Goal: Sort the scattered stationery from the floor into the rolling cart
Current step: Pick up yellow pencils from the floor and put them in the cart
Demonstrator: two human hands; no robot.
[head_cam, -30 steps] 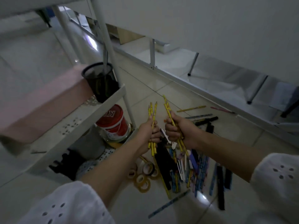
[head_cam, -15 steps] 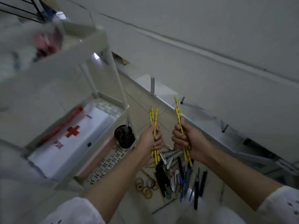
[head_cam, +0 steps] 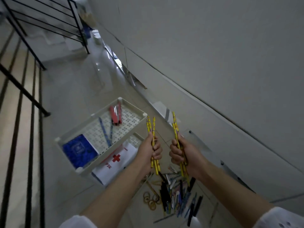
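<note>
Gripping one pencil bunch [head_cam: 153,129], left hand [head_cam: 150,150] curls tight; right hand [head_cam: 182,153] clasps a second bunch [head_cam: 174,125]. Cart [head_cam: 92,161] sits at ten o'clock.

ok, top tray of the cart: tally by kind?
blue notebook: 1
blue pens or pencils: 2
red markers: 2
Total: 5

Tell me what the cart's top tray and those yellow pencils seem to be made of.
Top tray: probably plastic, matte cream, judging by its moulded rim, rounded corner caps and perforated floor. Yellow pencils: likely painted wood, glossy with small dark markings; blur leaves that open.
</note>
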